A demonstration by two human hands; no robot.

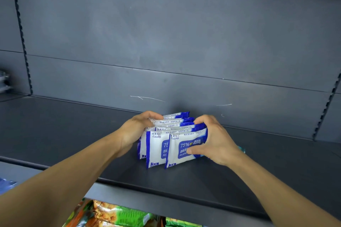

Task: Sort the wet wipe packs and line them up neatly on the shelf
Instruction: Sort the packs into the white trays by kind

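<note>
Several white and blue wet wipe packs stand upright in a tight row on the dark grey shelf, fronts facing me. My left hand curls around the left end of the row, fingers over the tops of the rear packs. My right hand grips the right end, thumb on the front pack's face and fingers wrapped over its top edge. A bit of a light blue pack shows behind my right wrist.
The grey back panel rises behind the packs, with notched uprights at left and right. Green and orange snack bags lie on the shelf below. Something blue shows at the far left edge.
</note>
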